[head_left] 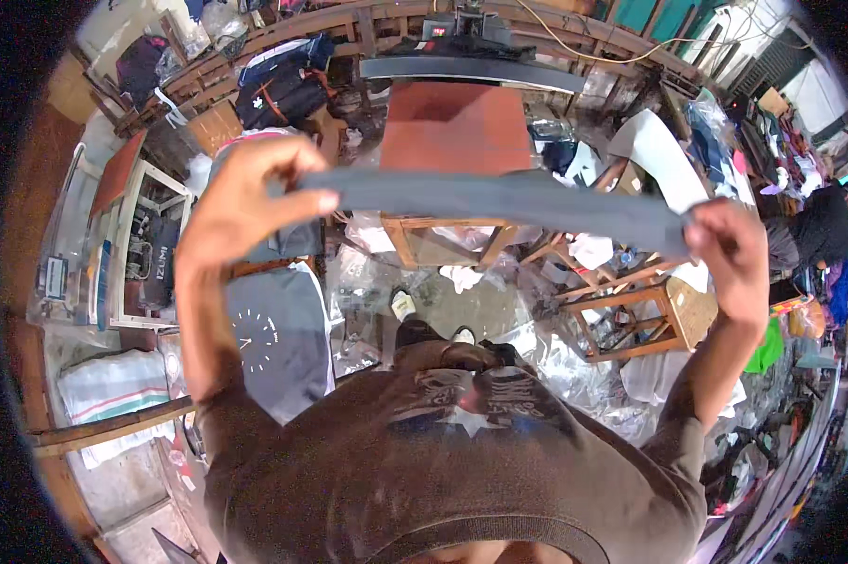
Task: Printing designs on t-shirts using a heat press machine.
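At the 10 o'clock of the view the left hand (245, 193) is pinching one end of a grey strip (509, 200), its thumb and forefinger pressing together on it while the other fingers are curling behind. Just above 3 o'clock the right hand (736, 252) is gripping the opposite end, thumb pressing against bent fingers, though blur is leaving the exact contact hard to tell. The strip, looking like fabric, is running nearly straight from hand to hand through 12 o'clock, dipping slightly toward 3 o'clock and passing over the near edge of a red-brown tabletop (457, 122). Beyond that top, also at 12, a long dark grey bar (471, 71) is lying crosswise. At 11 a black bag (288, 94) is resting among the clutter. Toward 8 a dark grey panel printed with white dial marks (297, 324) is lying near the left forearm, and farther out a striped white cloth (114, 390) is lying folded. Just past 3 a wooden stool (692, 315) is standing near the right forearm, with a bright green cloth (767, 348) showing farther out. At 6 the wearer's brown T-shirt (424, 470) is filling the foreground.
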Tool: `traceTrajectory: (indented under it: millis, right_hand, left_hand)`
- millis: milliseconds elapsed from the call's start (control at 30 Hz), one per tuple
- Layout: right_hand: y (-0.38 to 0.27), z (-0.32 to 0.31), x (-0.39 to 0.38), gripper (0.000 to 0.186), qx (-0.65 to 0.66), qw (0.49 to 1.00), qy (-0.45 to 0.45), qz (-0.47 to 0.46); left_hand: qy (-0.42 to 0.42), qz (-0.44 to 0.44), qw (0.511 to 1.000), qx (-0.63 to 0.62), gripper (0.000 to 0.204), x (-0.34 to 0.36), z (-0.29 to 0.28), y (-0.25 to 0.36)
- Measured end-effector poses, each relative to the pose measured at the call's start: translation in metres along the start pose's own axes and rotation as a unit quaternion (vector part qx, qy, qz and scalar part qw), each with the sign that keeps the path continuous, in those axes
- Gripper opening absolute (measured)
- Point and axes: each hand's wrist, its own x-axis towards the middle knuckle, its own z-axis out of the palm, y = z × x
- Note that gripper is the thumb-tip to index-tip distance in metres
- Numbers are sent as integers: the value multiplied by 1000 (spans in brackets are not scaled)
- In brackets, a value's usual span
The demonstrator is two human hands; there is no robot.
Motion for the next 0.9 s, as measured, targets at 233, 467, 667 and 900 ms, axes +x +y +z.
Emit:
traceTrajectory:
  millis: [233,467,667,900]
  right_hand:
    - [2,-16,-22,24,264,948,2,-176]
    - [81,62,73,11,118,985,-88,93]
    - [182,119,160,16,145,979,-71,126]
    - [150,92,188,26,205,969,133,21]
  left_hand:
    - [0,67,996,59,26,-50,-33,47]
    - [-91,-169,980,46,20,18,3,-79]
    - [135,-27,975,177,25,120,30,-172]
    - [327,34,922,202,25,169,6,-106]
